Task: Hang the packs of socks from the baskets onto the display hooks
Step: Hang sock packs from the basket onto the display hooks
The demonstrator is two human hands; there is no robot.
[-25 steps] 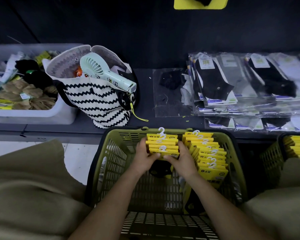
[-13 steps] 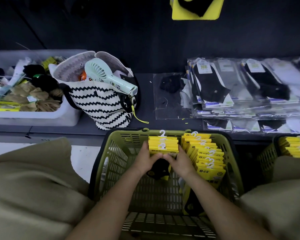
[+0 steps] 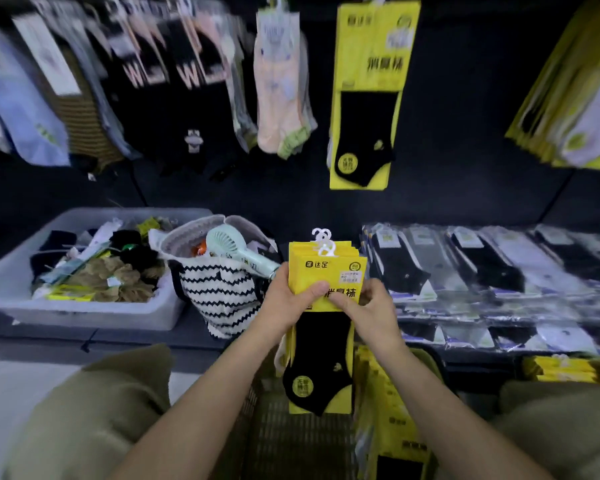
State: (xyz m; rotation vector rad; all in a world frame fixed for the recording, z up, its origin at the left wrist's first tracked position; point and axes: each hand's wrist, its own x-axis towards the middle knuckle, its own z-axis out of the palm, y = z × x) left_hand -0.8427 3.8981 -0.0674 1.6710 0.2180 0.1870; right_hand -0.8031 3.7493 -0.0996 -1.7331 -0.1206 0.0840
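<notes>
Both hands hold a stack of yellow sock packs upright above the green basket. Each pack shows a black sock and has a white plastic hanger at the top. My left hand grips the stack's left edge, thumb across the front. My right hand pinches the front pack near its middle. More yellow packs stand in the basket below on the right. On the dark display wall above, one identical yellow pack hangs from a hook.
Other sock packs hang along the wall. On the shelf sit a white bin of loose items, a zigzag bag with a handheld fan, and flat clear sock packs. A second basket with yellow packs stands right.
Both hands lifted the stack of yellow packs out of the basket and raised it upright. The view has tilted up, so the display wall with its hanging packs now shows.
</notes>
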